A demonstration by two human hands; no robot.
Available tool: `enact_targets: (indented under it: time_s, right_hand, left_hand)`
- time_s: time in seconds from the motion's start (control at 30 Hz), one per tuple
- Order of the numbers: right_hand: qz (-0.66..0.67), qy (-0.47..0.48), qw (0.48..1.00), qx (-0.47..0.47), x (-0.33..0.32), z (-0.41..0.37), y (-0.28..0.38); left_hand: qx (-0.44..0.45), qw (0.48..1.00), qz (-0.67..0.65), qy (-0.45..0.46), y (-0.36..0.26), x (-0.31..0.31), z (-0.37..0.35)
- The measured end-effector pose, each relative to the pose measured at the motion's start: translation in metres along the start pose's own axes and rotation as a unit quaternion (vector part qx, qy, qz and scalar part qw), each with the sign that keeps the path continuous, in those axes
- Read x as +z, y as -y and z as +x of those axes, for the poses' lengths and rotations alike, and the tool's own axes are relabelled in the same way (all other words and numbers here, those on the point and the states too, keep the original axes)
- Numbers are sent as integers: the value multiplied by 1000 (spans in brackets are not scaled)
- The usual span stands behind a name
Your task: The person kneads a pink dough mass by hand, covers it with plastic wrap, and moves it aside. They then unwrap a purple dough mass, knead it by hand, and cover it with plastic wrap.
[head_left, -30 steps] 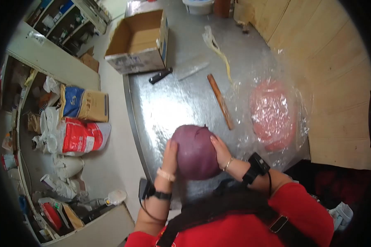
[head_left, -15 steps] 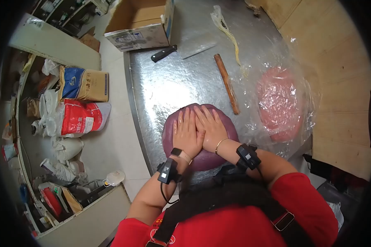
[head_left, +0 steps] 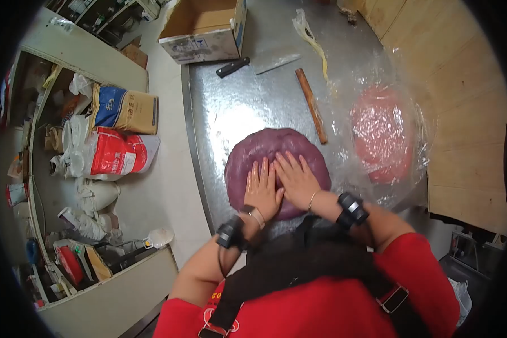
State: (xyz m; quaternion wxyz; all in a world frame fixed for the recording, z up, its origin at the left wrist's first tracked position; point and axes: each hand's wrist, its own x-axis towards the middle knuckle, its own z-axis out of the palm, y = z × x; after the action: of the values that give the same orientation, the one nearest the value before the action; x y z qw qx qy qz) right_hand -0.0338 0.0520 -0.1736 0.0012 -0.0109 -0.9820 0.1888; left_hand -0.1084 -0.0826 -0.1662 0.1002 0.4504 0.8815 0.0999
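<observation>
A large round mass of purple dough (head_left: 248, 152) rests on the metal table (head_left: 214, 107). Both palms lie flat on its near half, side by side. My left hand (head_left: 263, 188) has its fingers stretched out and holds nothing; a watch is on that wrist. My right hand (head_left: 297, 177) also lies with fingers spread, a thin bracelet at its wrist. To the right of the dough is a wooden rolling stick (head_left: 311, 107). Farther right, pink dough (head_left: 382, 135) lies under clear plastic film.
A cleaver (head_left: 277, 63) with a black handle and an open cardboard box (head_left: 203, 49) are at the table's far left. A twisted plastic bag (head_left: 315, 42) lies beyond the stick. Wooden boards (head_left: 467, 112) border the right. Shelves with bags (head_left: 124, 152) stand left.
My hands have drawn back toward my body and now sit on the dough's near part. More of its far side shows, and the fingertips are slightly farther apart.
</observation>
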Motion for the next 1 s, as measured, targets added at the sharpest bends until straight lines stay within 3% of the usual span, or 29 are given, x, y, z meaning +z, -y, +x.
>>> enact_targets:
  time_s: [0.07,0.1,0.13,0.17,0.2,0.27,0.43,0.5,0.53,0.6,0.63,0.7,0.77,0.87,0.9,0.93,1.0]
  right_hand:
    - [154,17,988,-26,-27,3,-16]
    - [279,-9,960,-2,-34,-1,-27]
    - [287,-46,956,32,-44,-10,-31]
    - [293,-82,950,65,-56,-20,-34]
    - [298,-118,942,98,-63,-28,-39]
    - [206,-60,972,98,-59,-35,-43]
    - [-74,36,996,19,-56,-2,-5]
    - [-87,85,991,56,-55,18,-6]
    - [-93,109,987,74,-53,24,-8]
    - [-51,30,996,70,-40,25,-21]
    - [-28,1,998,63,-33,25,-28]
    - [4,-55,997,50,-30,28,-32]
    - [12,-9,997,74,-25,37,-38]
    - [69,62,993,79,-41,37,-35]
    - [93,84,989,77,-54,38,-35]
    - [101,53,991,75,-63,33,-34]
    - [115,-5,991,69,-77,23,-32]
  left_hand:
    - [48,986,-160,0,16,-19,-2]
    - [17,961,-276,-27,32,-24,-8]
    - [-16,919,-390,-48,41,-30,-15]
    - [-71,922,-355,-139,42,-36,-26]
    - [-83,950,-259,-153,44,-43,-33]
    - [-89,974,-145,-146,43,-42,-35]
    - [17,1000,1,-18,13,-42,5]
    - [29,999,40,17,12,-41,29]
    - [31,999,27,22,15,-41,35]
    - [35,999,2,31,26,-36,44]
    - [68,996,-17,-63,33,-29,45]
    - [65,992,-53,-94,40,-21,49]
    - [70,980,-91,-160,40,-15,51]
    - [40,985,-155,-64,40,-29,53]
    - [48,982,-184,14,45,-39,53]
    - [74,974,-212,43,45,-52,46]
    - [86,991,-101,-10,47,-81,35]
